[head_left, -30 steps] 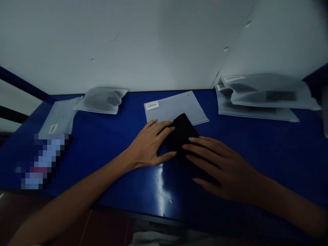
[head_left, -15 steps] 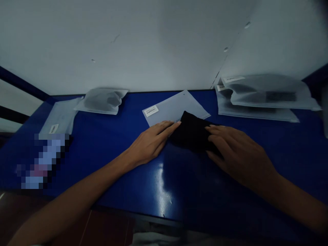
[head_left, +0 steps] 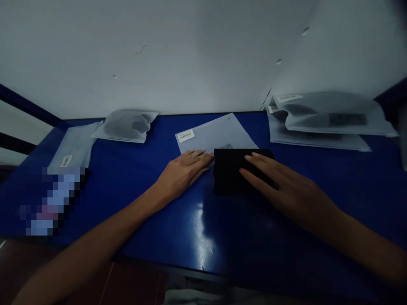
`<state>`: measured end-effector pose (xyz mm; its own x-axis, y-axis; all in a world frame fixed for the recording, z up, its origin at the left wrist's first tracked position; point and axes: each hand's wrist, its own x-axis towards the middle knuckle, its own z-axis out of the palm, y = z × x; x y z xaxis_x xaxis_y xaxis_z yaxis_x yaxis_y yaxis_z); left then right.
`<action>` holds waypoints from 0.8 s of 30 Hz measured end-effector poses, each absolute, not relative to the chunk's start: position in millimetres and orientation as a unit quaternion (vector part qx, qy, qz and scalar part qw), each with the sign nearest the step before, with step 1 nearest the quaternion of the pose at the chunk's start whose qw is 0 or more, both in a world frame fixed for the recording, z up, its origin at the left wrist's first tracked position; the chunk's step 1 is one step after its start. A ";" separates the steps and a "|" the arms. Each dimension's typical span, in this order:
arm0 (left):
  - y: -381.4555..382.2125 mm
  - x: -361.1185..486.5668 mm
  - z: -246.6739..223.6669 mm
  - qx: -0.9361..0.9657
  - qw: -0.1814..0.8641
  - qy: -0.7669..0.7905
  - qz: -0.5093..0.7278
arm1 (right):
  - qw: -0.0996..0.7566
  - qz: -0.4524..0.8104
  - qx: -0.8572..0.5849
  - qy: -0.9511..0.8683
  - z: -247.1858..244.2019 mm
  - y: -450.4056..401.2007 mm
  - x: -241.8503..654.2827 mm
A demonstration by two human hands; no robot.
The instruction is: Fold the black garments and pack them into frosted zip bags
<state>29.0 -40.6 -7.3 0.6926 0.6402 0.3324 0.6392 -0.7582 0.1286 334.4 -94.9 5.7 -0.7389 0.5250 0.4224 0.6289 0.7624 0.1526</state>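
A folded black cloth [head_left: 229,173] lies flat on the blue table, roughly a rectangle. My right hand [head_left: 282,186] rests on its right part, fingers stretched out over the fabric. To the left, my left hand [head_left: 186,171] lies with fingers extended, the tips close to the cloth's left edge; whether they touch it I cannot tell. Behind both hands is a flat frosted plastic bag [head_left: 213,133] with a white barcode label; its near edge is hidden behind the left hand and the cloth.
Frosted bags with dark contents, such as one bag [head_left: 337,112], overlap at the back right. Another filled bag [head_left: 125,125] and a flat bag [head_left: 74,144] lie at the left, near a pixelated object [head_left: 60,199]. A pale wall [head_left: 190,55] borders the blue table [head_left: 152,241].
The black cloth has gone from a raised, peaked shape to lying flat and squared. My right hand has slid left onto it, and my left hand has drawn slightly left.
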 end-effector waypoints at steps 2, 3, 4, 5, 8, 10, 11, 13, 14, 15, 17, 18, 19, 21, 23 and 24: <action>-40.6 27.7 -7.3 0.919 -0.006 0.350 0.183 | 0.185 -0.132 -0.330 -0.916 4.0 -95.6 335.1; -40.5 26.5 -7.3 0.918 -0.011 0.350 0.184 | 0.188 -0.133 -0.330 -0.916 3.8 -95.7 335.4; -40.3 25.2 -7.3 0.918 -0.015 0.351 0.185 | 0.191 -0.138 -0.325 -0.916 4.0 -95.6 335.6; -40.1 23.7 -7.2 0.918 -0.017 0.350 0.187 | 0.193 -0.146 -0.313 -0.918 4.7 -95.2 335.6; -39.3 20.7 -6.2 0.925 -0.027 0.329 0.188 | 0.200 -0.168 -0.264 -0.928 7.9 -93.4 334.7; -39.2 21.1 -4.9 0.931 -0.035 0.314 0.180 | 0.203 -0.166 -0.246 -0.933 9.3 -92.8 334.0; -39.4 22.0 -4.1 0.933 -0.040 0.310 0.177 | 0.203 -0.160 -0.245 -0.935 9.5 -93.0 333.7; -40.2 24.3 -2.7 0.931 -0.049 0.315 0.178 | 0.199 -0.142 -0.256 -0.935 9.0 -94.0 333.4; -40.6 25.3 -2.2 0.928 -0.050 0.321 0.181 | 0.197 -0.134 -0.265 -0.934 8.7 -94.7 333.3; -41.1 25.9 -2.0 0.926 -0.050 0.325 0.185 | 0.195 -0.129 -0.274 -0.933 8.4 -95.4 333.2; -41.8 26.0 -2.2 0.925 -0.041 0.327 0.190 | 0.197 -0.131 -0.283 -0.930 8.5 -96.4 332.7; -42.0 25.5 -2.7 0.924 -0.036 0.325 0.196 | 0.197 -0.136 -0.281 -0.929 9.0 -96.5 332.3; -42.1 24.9 -3.4 0.923 -0.032 0.325 0.202 | 0.198 -0.140 -0.275 -0.930 9.9 -96.5 331.7; -42.2 23.9 -5.0 0.914 -0.026 0.339 0.220 | 0.203 -0.145 -0.253 -0.935 12.0 -96.4 330.0; -42.4 24.3 -6.2 0.901 -0.023 0.361 0.239 | 0.216 -0.142 -0.224 -0.940 14.1 -96.9 327.7; -42.6 25.0 -6.5 0.897 -0.022 0.368 0.245 | 0.225 -0.140 -0.208 -0.941 14.9 -97.5 326.4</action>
<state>25.0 -42.6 -6.5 0.6084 0.6496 0.4559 0.6708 -0.7279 0.1421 326.4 -97.5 14.9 -0.8121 0.3293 0.4817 0.4555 0.8738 0.1706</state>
